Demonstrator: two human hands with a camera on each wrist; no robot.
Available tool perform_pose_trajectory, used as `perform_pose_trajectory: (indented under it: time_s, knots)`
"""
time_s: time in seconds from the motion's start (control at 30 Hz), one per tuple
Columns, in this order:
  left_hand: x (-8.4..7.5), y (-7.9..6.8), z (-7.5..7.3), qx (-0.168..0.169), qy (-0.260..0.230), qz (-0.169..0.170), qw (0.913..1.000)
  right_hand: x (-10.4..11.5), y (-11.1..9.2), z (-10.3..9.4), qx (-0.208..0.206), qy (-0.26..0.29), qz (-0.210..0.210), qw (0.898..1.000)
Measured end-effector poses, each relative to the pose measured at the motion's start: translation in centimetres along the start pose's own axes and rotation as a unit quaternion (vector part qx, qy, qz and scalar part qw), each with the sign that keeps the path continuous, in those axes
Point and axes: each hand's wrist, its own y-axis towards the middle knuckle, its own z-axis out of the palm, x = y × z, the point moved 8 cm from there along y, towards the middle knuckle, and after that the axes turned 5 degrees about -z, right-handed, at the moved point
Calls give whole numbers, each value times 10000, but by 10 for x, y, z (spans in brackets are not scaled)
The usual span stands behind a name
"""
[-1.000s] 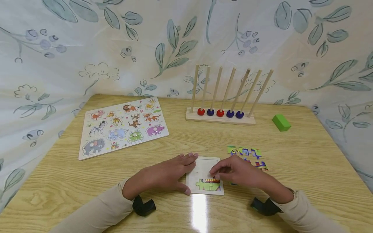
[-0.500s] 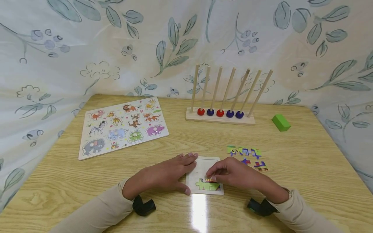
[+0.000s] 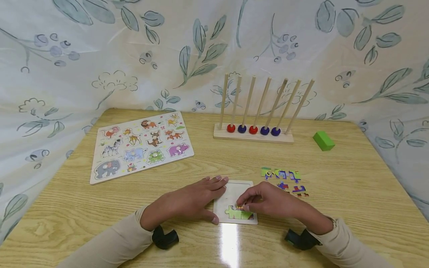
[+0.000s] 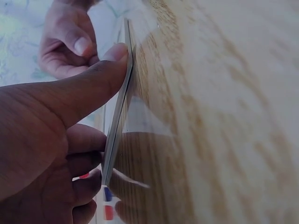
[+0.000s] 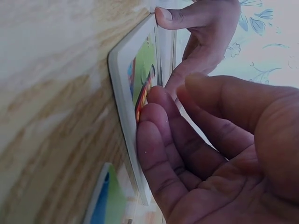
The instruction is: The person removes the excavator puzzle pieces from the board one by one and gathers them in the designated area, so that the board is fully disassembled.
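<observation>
A small pale wooden puzzle tray (image 3: 231, 193) lies in front of the person. Green puzzle pieces (image 3: 234, 213) fit together in its lower right part. My left hand (image 3: 194, 199) steadies the tray's left side, with the thumb at the near corner and fingertips near the far corner; the left wrist view shows the thumb (image 4: 93, 84) against the edge. Over the pieces, my right hand (image 3: 271, 199) bends its fingers and pinches a red-and-yellow puzzle piece (image 3: 240, 207) down at the tray. The fingers partly hide that piece; its red-yellow strip (image 5: 143, 100) shows in the right wrist view.
Several loose puzzle pieces (image 3: 281, 175) lie right of the tray, partly behind the right hand. An animal peg puzzle (image 3: 140, 147) is at the left. Behind stand a wooden peg rack (image 3: 253, 137) with red and blue beads and, farther right, a green block (image 3: 323, 140).
My right hand has shifted slightly left and lower over the tray's pieces, uncovering more of the loose pieces behind it. The left hand has stayed on the tray.
</observation>
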Motion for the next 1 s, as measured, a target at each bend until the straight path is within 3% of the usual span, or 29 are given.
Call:
perform_pose_trajectory:
  time_s: [0.5, 1.0]
  knots:
    - [1, 0, 0, 124, 0, -54, 9999, 7, 2, 1, 133, 326, -404, 9986]
    - [-1, -2, -1, 120, 86, -100, 9998, 11, 10, 11, 182, 30, -453, 9988]
